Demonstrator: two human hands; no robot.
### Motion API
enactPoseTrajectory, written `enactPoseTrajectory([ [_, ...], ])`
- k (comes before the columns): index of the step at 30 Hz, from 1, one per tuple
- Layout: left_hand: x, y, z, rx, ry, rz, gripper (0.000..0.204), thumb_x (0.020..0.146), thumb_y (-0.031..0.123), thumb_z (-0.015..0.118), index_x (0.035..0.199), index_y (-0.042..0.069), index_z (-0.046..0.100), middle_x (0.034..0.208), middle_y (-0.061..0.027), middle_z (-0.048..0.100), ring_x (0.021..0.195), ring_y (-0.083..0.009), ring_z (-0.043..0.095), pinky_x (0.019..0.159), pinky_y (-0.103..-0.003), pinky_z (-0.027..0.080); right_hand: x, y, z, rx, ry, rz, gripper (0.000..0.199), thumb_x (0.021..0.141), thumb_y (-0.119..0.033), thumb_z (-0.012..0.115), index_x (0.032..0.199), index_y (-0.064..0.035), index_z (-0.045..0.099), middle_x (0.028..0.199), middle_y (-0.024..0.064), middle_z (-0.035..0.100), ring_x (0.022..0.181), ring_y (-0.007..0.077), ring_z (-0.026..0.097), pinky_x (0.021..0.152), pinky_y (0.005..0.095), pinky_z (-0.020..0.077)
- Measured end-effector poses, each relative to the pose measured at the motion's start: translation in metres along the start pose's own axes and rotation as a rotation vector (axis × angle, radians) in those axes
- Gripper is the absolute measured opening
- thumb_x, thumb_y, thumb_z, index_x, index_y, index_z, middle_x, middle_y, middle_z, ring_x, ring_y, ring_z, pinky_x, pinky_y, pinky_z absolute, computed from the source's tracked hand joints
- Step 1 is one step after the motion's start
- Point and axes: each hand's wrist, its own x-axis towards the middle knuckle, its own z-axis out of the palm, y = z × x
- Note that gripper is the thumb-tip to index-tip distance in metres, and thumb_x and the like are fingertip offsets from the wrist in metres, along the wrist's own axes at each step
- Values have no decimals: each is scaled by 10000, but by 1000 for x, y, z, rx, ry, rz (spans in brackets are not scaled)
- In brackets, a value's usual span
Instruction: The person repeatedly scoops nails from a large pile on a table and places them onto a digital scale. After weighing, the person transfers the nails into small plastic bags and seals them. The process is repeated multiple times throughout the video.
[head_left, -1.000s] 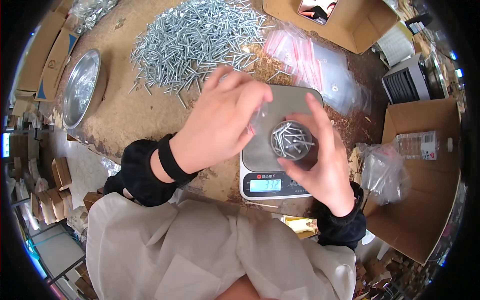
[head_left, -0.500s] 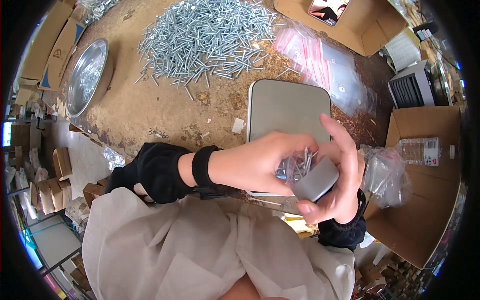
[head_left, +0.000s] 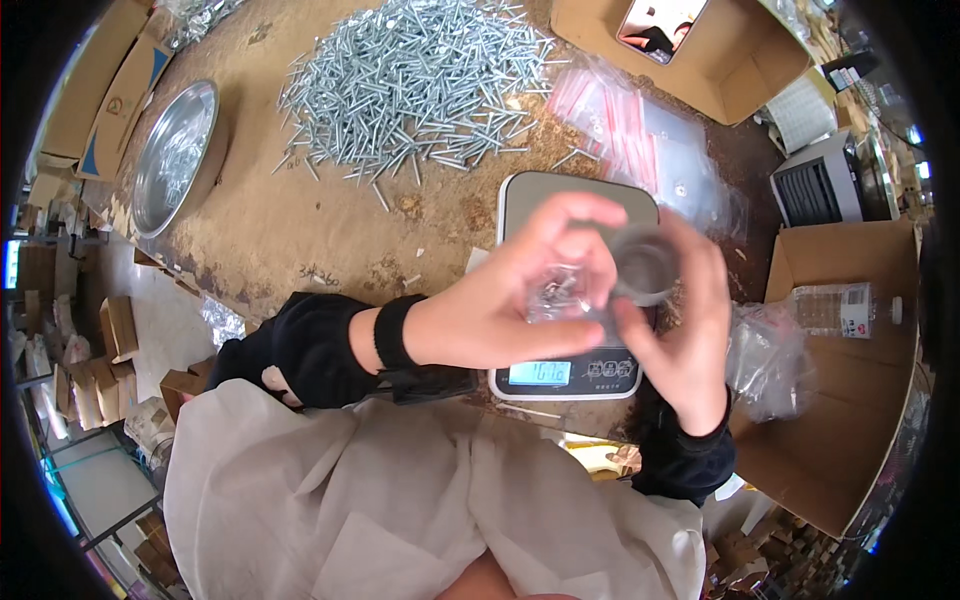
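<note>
One cup (head_left: 645, 265) is over the right part of the scale (head_left: 525, 200); whether it touches the plate, I cannot tell. Its mouth points upward to the camera, so its long axis stands nearly along the view and the rim looks round. The cup is blurred.

One bag (head_left: 557, 293), clear and crumpled, is just beside it on the left; its long axis cannot be told.

On the bench (head_left: 290, 220) I count one scale, one heap of screws (head_left: 410, 85), too many to count, one metal bowl (head_left: 213, 165) and a spread of flat bags (head_left: 665, 150).

The left hand (head_left: 500, 305) has a half-curled grip, grasping the bag between thumb and fingers. The right hand (head_left: 695, 325) makes a wide, curved grip, with thumb and fingers around the cup.
</note>
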Motion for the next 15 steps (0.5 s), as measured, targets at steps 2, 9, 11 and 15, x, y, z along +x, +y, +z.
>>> enactPoseTrajectory([
  [2, -1, 10, -6, -202, 39, -72, 809, 888, 121, 588, 1536, 119, 102, 1141, -128, 502, 956, -169, 502, 890, -339, 406, 3, -2, 6, -191, -98, -78, 724, 694, -144, 761, 1349, -4, 487, 1261, 195, 543, 1231, 408, 475, 1075, 506, 348],
  [9, 1, 23, -1, 517, -312, 290, 649, 910, 201, 452, 1538, 184, 288, 1587, -133, 263, 1491, -350, 140, 1181, -527, 66, -4, -22, -4, -136, -47, -304, 563, 714, -400, 777, 1165, -93, 636, 1209, 110, 579, 1271, 334, 482, 1156, 626, 174],
  [11, -2, 29, 14, 656, -438, 353, 561, 930, 226, 416, 1490, 198, 404, 1583, -137, 268, 1487, -365, 135, 1172, -560, 44, -10, -18, 3, -54, -101, -415, 373, 734, -314, 757, 1033, -104, 685, 1114, 52, 640, 1249, 269, 517, 1160, 621, 207],
  [15, -6, 28, 13, 465, -334, 284, 519, 915, 171, 420, 1431, 186, 463, 1496, -120, 373, 1388, -391, 314, 1118, -546, 195, -6, -18, -6, 295, -21, -539, 171, 739, -191, 763, 834, -65, 697, 818, 51, 666, 791, 259, 674, 912, 492, 544],
])
